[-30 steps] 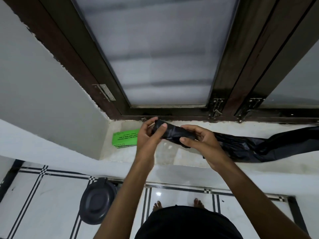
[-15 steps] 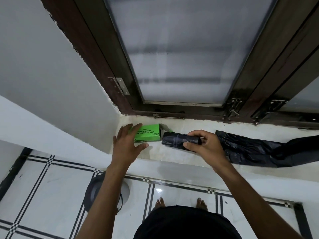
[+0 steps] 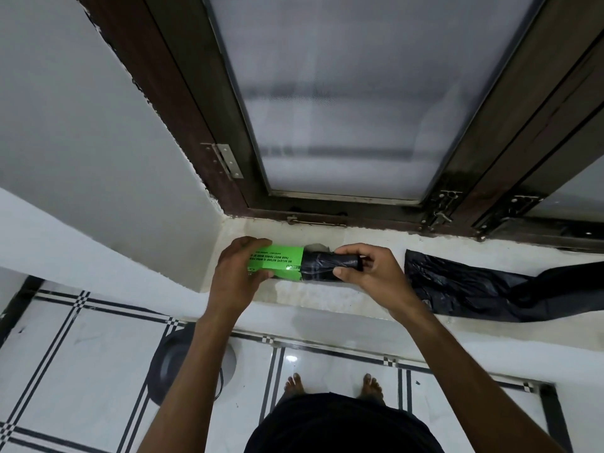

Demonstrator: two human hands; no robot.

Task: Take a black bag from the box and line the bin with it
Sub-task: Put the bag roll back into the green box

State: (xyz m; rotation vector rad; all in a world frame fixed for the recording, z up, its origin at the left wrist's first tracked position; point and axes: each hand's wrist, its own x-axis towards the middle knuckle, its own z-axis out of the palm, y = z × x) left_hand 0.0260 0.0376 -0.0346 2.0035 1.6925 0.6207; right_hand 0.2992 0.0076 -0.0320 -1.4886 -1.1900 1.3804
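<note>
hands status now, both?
Left hand: gripping the green box.
Right hand: gripping the bag roll at the box's open end.

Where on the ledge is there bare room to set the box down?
Bare ledge lies between the right hand and the loose black bag, and behind them toward the window frame. The left corner is crowded: green box, bag roll, left hand.

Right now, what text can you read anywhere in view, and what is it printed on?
"BECO": black brand lettering, upside down from this view, on the green box held in the left hand.
"WE BELIEVE NATURE IS MORE...": first of two slogan lines, also upside down on that box; its end is under the fingers.
"THAN MOST THINGS MADE BY...": second line, partly covered too.
Smaller print on the box: too small to read.
Roll of black bags, loose black bag: no text visible.
</note>
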